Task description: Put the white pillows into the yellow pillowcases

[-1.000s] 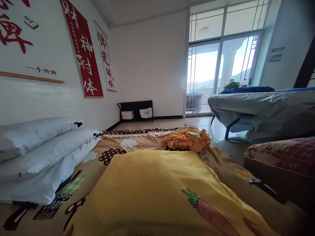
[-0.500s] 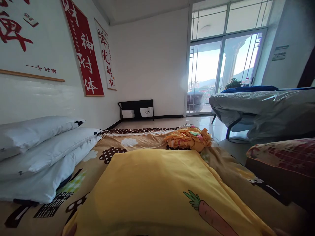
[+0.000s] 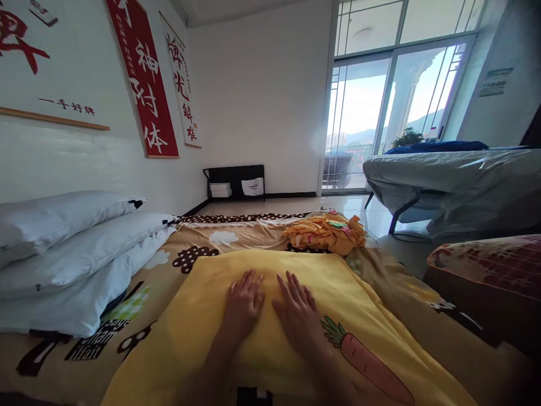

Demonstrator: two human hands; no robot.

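A yellow pillow with a printed carrot on its right side lies in front of me on the patterned bed sheet. My left hand rests palm down on the middle of the pillow, fingers stretched forward. Just to its right, my right hand lies flat on the same yellow cloth with its fingers extended. A small gap separates the two hands, and neither holds anything. Beyond the pillow's far edge sits a crumpled orange cloth.
Several white pillows are stacked at the left. To the right stand a plastic-covered table and a box-like piece under a red checked cover. A low black rack stands against the far wall, left of the glass door.
Both hands have come from the pillow's near corners, where they barely showed, onto its middle. The view has shifted slightly, and the pillow stays in place.
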